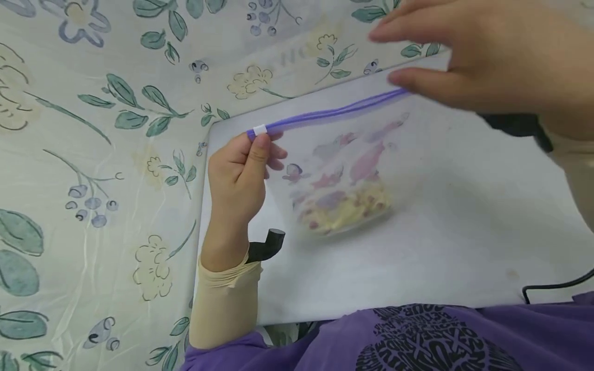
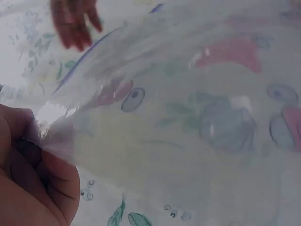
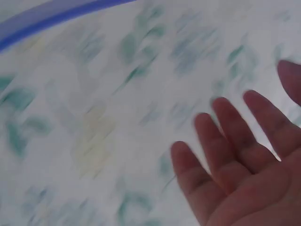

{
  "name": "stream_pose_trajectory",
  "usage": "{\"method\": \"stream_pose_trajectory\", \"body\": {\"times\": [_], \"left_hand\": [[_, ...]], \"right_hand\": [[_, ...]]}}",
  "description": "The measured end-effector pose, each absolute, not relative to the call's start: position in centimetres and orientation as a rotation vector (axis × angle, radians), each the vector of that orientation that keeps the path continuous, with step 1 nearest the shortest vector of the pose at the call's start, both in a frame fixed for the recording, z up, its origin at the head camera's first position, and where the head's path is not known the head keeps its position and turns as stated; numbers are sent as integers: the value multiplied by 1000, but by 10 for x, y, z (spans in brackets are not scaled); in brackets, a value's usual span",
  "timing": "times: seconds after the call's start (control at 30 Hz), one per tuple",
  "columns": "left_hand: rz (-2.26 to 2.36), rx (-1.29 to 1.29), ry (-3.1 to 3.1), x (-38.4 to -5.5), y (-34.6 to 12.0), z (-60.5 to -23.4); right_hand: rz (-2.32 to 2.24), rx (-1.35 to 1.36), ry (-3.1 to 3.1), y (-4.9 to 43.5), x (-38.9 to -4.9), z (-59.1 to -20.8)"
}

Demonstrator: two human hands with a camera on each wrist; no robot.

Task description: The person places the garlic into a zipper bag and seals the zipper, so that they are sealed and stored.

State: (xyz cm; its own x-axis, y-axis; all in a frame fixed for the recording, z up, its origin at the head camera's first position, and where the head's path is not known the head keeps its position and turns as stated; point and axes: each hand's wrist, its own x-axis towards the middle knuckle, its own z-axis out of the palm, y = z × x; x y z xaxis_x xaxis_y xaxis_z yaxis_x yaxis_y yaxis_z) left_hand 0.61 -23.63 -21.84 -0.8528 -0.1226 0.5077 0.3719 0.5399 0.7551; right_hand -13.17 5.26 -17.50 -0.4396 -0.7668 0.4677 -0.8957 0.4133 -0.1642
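Note:
A clear zip bag [image 1: 334, 149] printed with pink and grey sea creatures hangs slanted above the white table. Yellow pieces with reddish bits [image 1: 343, 208] lie along its bottom. Purple zip strips [image 1: 325, 114] run along the top, with a white slider [image 1: 260, 129] at the left end. My left hand [image 1: 236, 180] pinches that top left corner between thumb and fingers, just under the slider. Past the bag's right end, my right hand [image 1: 501, 62] is raised with fingers apart. In the right wrist view this right hand [image 3: 249, 179] holds nothing, and the zip is apart from it.
The white tabletop [image 1: 441, 247] lies under the bag. Flower-patterned cloth [image 1: 116, 180] spreads to the left and behind. A black cable [image 1: 557, 285] crosses the table's right front edge. Black wrist mounts [image 1: 264, 250] stick out from both wrists.

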Motion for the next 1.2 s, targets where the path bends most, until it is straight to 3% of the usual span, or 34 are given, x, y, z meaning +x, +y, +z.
{"method": "stream_pose_trajectory", "body": {"times": [0.17, 0.43, 0.6, 0.93, 1.2], "left_hand": [[-1270, -259, -2258, 4, -228, -222], [-1257, -272, -2219, 4, -225, -227], [-1253, -287, -2162, 5, -227, -228], [-1084, -338, -2088, 3, -220, -234], [-1173, -171, -2062, 8, -233, -234]], "right_hand": [[524, 1684, -2235, -7, -74, -154], [642, 1727, -2434, -63, -84, -165], [871, 1829, -2311, -70, -94, -170], [846, 1883, -2359, -58, -97, -167], [731, 1869, -2378, -29, -112, -174]]}}
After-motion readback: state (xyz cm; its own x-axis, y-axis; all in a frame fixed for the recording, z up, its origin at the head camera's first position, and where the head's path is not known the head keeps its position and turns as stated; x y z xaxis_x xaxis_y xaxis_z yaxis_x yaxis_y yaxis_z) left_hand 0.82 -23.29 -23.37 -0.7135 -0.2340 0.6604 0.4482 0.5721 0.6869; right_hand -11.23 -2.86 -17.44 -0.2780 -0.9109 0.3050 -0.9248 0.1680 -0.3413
